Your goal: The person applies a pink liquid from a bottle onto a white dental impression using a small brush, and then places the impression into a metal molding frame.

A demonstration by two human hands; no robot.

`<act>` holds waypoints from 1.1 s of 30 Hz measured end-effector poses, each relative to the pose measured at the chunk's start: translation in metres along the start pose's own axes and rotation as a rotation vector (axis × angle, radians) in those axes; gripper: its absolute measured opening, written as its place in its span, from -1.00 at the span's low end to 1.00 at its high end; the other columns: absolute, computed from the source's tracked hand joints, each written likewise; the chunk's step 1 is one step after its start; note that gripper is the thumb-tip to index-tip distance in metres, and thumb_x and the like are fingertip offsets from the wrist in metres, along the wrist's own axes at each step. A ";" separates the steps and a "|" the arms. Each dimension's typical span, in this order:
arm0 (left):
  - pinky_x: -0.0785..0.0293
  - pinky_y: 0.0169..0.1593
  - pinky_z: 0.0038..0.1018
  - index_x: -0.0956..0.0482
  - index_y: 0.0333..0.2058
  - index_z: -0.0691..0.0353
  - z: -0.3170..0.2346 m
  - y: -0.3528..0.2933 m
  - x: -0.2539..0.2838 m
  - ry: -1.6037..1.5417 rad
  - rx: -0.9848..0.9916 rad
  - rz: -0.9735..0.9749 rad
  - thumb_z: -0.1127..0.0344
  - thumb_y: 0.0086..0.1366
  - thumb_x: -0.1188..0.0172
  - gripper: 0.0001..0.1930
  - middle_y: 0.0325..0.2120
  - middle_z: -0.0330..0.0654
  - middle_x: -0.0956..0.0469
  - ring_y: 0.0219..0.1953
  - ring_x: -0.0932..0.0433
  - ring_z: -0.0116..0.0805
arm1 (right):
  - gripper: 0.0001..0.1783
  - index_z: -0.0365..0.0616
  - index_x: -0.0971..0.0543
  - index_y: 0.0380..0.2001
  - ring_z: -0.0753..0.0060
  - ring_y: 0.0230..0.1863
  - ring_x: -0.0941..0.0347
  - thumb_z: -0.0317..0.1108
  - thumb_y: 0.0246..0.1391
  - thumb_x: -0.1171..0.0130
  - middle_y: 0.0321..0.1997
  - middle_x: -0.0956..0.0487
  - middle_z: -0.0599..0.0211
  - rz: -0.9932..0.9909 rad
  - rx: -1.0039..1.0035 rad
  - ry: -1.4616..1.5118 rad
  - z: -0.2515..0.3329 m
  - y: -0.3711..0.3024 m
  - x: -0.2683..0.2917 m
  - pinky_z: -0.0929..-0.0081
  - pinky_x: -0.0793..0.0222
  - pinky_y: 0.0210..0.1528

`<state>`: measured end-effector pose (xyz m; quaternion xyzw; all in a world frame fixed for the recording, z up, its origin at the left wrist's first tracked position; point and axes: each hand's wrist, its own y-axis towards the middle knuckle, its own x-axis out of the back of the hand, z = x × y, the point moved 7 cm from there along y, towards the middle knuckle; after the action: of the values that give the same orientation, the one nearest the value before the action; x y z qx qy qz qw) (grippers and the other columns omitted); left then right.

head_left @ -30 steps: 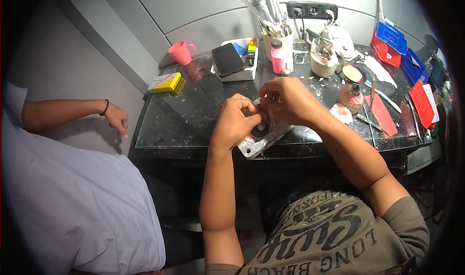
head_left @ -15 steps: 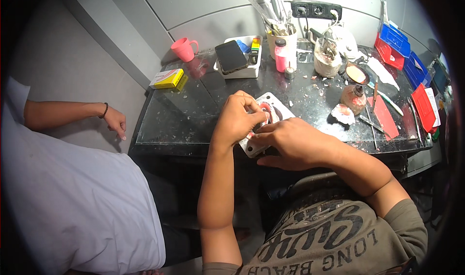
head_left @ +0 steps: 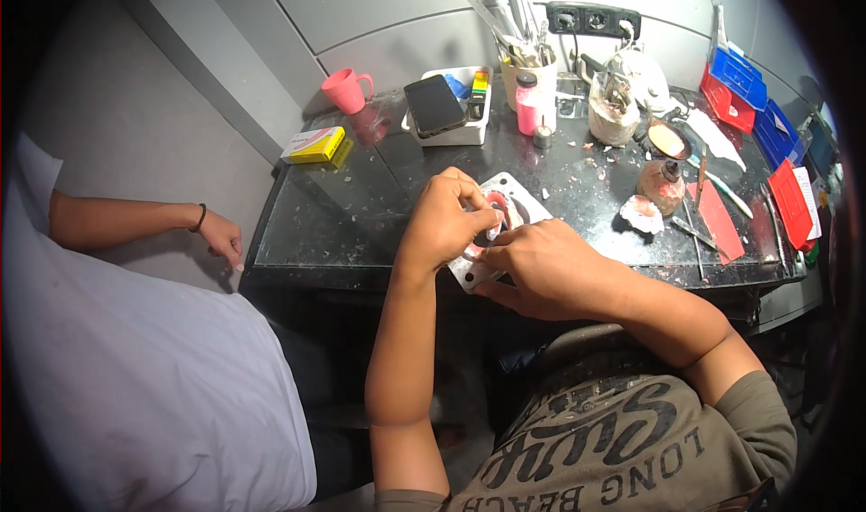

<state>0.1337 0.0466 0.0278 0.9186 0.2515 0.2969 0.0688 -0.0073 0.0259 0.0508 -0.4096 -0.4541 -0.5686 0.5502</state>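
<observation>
A pale plate with round holes in its corners (head_left: pixel 530 207) lies tilted at the table's front edge, mostly covered by my hands. It carries a pink, horseshoe-shaped piece like a wax dental arch (head_left: pixel 499 202). My left hand (head_left: pixel 449 219) reaches over the plate's left side; its thumb and forefinger pinch at a small pink-and-white piece (head_left: pixel 493 232) beside the arch. From the right, my right hand (head_left: pixel 552 268) has its fingers curled over the plate, the tips meeting near the same spot. What those fingers grip is hidden.
At the back stand a pink mug (head_left: pixel 346 91), a white tray (head_left: pixel 466 135) with a phone, a tool pot (head_left: pixel 532 83) and a pink bottle (head_left: pixel 526 104). Right of my hands are a stained bottle (head_left: pixel 661 187), red sheet (head_left: pixel 717 223) and several tools. Another person's hand (head_left: pixel 222 234) hangs at left.
My right hand's fingers have shifted slightly, with the thumb nearer the plate. My left hand keeps its pinch. The other person's hand has moved a little down and right.
</observation>
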 end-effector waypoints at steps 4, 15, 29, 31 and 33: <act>-0.40 -0.11 -0.45 -0.77 -0.49 0.26 0.002 -0.001 0.002 0.023 -0.033 -0.023 0.46 -0.05 -0.52 -0.88 -0.36 -0.21 -0.58 -0.26 -0.48 -0.40 | -0.79 -0.16 -0.69 -0.26 -0.12 -0.26 -0.61 -0.35 0.01 -0.38 -0.30 -0.68 0.13 -0.249 0.022 0.143 -0.016 -0.001 0.028 0.08 -0.52 -0.18; -0.45 -0.21 -0.39 -0.72 -0.49 0.32 -0.002 0.000 -0.001 0.043 0.020 -0.031 0.49 -0.08 -0.56 -0.83 -0.41 -0.22 -0.53 -0.35 -0.50 -0.41 | -0.88 -0.13 -0.70 -0.39 0.04 -0.10 -0.50 -0.37 -0.04 -0.37 -0.26 -0.58 0.18 -0.474 0.081 0.160 -0.032 0.004 0.044 0.19 -0.47 -0.04; -0.52 -0.15 -0.39 -0.71 -0.52 0.32 0.001 -0.004 0.003 -0.079 -0.049 0.002 0.55 -0.07 -0.40 -0.92 -0.37 -0.13 -0.56 -0.30 -0.60 -0.29 | -0.80 -0.20 -0.68 -0.27 -0.05 -0.01 -0.56 -0.41 0.00 -0.32 -0.16 -0.65 0.01 -0.398 0.070 0.191 -0.055 0.014 0.041 0.12 -0.43 0.08; -0.52 -0.16 -0.40 -0.70 -0.53 0.33 -0.001 -0.003 0.002 -0.032 -0.071 -0.003 0.55 -0.06 -0.40 -0.93 -0.36 -0.13 -0.56 -0.31 -0.59 -0.30 | -0.78 -0.26 -0.67 -0.24 -0.04 -0.09 -0.57 -0.42 0.00 -0.34 -0.21 -0.65 0.04 -0.349 0.024 0.227 -0.058 0.018 0.038 0.14 -0.46 0.00; -0.51 -0.18 -0.42 -0.67 -0.54 0.34 -0.002 -0.003 0.001 0.007 -0.108 -0.005 0.56 -0.04 -0.40 -0.93 -0.34 -0.14 -0.55 -0.31 -0.59 -0.32 | -0.75 -0.34 -0.66 -0.25 -0.06 -0.26 -0.61 -0.42 0.00 -0.36 -0.34 -0.65 0.04 -0.333 -0.044 0.254 -0.066 0.024 0.031 0.16 -0.52 -0.16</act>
<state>0.1320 0.0497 0.0290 0.9119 0.2377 0.3130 0.1180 0.0169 -0.0451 0.0662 -0.2659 -0.4298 -0.7086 0.4924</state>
